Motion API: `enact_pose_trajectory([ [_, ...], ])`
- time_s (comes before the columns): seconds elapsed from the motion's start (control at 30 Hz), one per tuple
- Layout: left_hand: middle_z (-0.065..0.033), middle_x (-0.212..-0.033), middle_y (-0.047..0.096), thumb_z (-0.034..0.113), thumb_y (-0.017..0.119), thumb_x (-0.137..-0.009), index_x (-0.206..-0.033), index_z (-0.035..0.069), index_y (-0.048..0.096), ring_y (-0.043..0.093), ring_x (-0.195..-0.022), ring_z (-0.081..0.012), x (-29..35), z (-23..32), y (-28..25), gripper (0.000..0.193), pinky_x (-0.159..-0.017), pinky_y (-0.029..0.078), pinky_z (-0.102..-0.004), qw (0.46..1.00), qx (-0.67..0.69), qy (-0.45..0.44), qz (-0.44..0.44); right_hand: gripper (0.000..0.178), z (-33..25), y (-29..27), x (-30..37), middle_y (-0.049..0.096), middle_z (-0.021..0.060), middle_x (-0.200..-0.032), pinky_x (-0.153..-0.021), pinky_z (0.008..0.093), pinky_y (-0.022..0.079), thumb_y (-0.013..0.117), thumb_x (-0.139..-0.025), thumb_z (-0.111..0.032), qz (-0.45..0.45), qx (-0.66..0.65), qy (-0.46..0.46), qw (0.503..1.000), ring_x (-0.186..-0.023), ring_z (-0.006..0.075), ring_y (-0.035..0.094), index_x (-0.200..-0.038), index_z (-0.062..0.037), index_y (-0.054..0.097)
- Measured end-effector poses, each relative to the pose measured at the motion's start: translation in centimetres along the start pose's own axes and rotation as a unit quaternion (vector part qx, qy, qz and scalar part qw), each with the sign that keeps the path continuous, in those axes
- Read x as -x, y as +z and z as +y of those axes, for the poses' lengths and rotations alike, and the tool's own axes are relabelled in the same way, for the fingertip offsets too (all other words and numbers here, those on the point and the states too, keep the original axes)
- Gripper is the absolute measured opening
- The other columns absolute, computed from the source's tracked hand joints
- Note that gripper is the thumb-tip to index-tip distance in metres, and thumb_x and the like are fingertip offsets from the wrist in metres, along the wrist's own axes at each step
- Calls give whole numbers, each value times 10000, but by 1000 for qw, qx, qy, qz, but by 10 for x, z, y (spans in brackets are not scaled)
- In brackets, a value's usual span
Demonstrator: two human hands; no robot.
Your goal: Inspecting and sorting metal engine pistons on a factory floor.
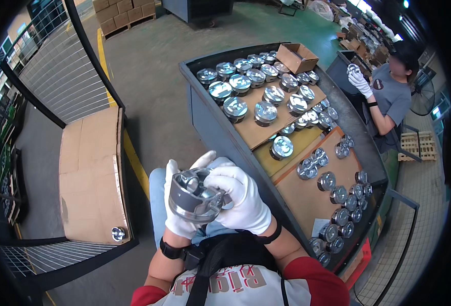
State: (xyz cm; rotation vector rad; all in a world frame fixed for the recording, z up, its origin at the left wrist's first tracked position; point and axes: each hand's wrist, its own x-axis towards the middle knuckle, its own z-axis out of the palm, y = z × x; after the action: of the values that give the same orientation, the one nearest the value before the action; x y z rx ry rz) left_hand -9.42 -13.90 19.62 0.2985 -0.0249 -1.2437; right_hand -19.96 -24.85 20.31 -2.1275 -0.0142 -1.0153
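Note:
I hold a metal piston [190,203] in front of my lap, with its hollow side turned up and its grey-coated skirt showing. My left hand [178,223], in a white glove, cradles the piston from the left and below, thumb and fingertips rising around it. From the right, my right hand [241,201], gloved too, grips the rim, its fingers bent over the opening. Part of the inside is hidden by those fingers. Beside my right arm stands a grey metal cart [224,131] bearing many shiny pistons, some crown up [265,113], others lying on their sides [326,181].
Cardboard sheets [294,196] and a small open carton [297,57] lie on the cart. To my left, a wire-sided trolley [90,178] has a cardboard base with one piston [118,233] at its near corner. A co-worker [388,97] in white gloves holds a piston across the cart.

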Motion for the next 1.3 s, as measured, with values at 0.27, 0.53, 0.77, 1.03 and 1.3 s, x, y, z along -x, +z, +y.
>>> enact_pose_trajectory([
  [0.27, -202, -1225, 648, 606, 421, -1009, -1425, 13, 476, 668, -1095, -312, -1, -2, -15, 726, -932, 576, -466, 996, 76, 40, 3, 545, 0, -6, -9, 625, 63, -1166, -968, 485, 455, 784, -610, -165, -11, 203, -31, 979, -1150, 335, 574, -1138, -118, 659],
  [0.53, -228, -1131, 675, 605, 386, -1020, -1361, 23, 493, 714, -909, -379, -2, -1, -13, 683, -790, 629, -522, 997, 33, 59, 27, 757, 3, 1, -3, 637, 101, -1199, -972, 470, 457, 838, -612, -207, 12, 93, 55, 994, -1146, 349, 583, -1313, -72, 584],
  [0.77, -179, -1129, 667, 553, 430, -1034, -1225, 55, 569, 693, -976, -324, -3, -1, -8, 552, -767, 633, -506, 989, -8, 117, 95, 810, 9, -5, -5, 662, 136, -1172, -904, 456, 495, 875, -612, -186, -26, 80, 24, 996, -1026, 342, 639, -1343, -37, 561],
  [1.03, -207, -1244, 609, 526, 407, -1051, -1284, 65, 514, 672, -1068, -328, -1, -1, -9, 528, -854, 628, -502, 989, -27, 136, 57, 798, 4, -2, -4, 660, 150, -1172, -909, 451, 506, 866, -651, -168, -14, 66, 55, 996, -1015, 360, 638, -1363, -23, 534],
  [1.3, -155, -1275, 611, 512, 408, -1059, -1319, 104, 510, 634, -1146, -258, 3, -4, -2, 494, -937, 586, -423, 976, -125, 145, 102, 733, -2, -2, -12, 586, 196, -1281, -889, 484, 514, 867, -675, -250, 9, 75, -20, 997, -1055, 389, 625, -1338, -106, 588],
])
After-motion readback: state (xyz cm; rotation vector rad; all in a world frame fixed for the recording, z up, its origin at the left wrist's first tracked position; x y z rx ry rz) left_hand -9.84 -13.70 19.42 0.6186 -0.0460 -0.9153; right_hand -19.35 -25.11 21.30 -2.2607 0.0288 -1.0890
